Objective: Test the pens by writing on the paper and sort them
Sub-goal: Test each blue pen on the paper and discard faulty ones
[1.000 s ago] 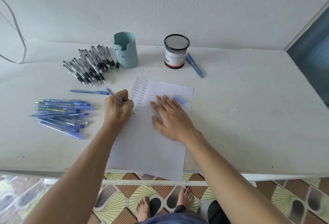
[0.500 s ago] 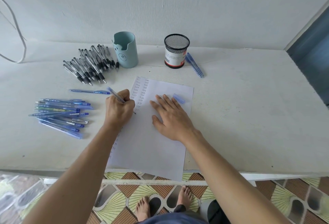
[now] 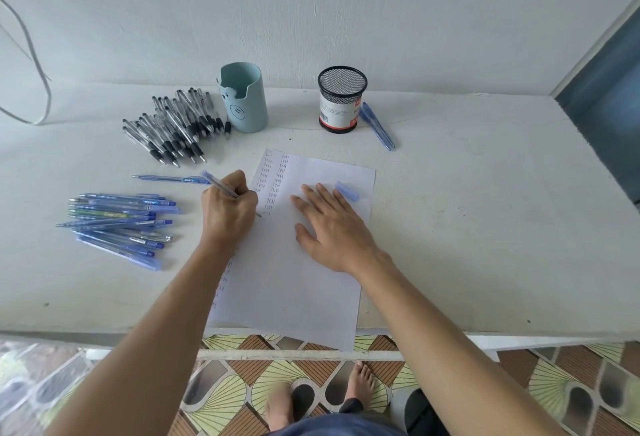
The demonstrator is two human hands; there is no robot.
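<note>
1. Since the earlier frames almost nothing has shifted: the left hand is still gripping the writing pen, whose tip has barely moved on the paper.
2. At the left of the table, a fan of blue pens is lying with a single blue pen just behind it.
3. Further back, a heap of black-grip pens is lying just beside the teal holder.
4. The left hand's fingers are curling round the writing pen, and its tip is touching the paper under the second column of "test" words.
5. The right hand is pressing flat on the paper with its fingers straight and spread, and a blue cap is lying just beside the fingertips.
6. The mesh cup is standing at the back, with loose blue pens lying at its right side.
</note>
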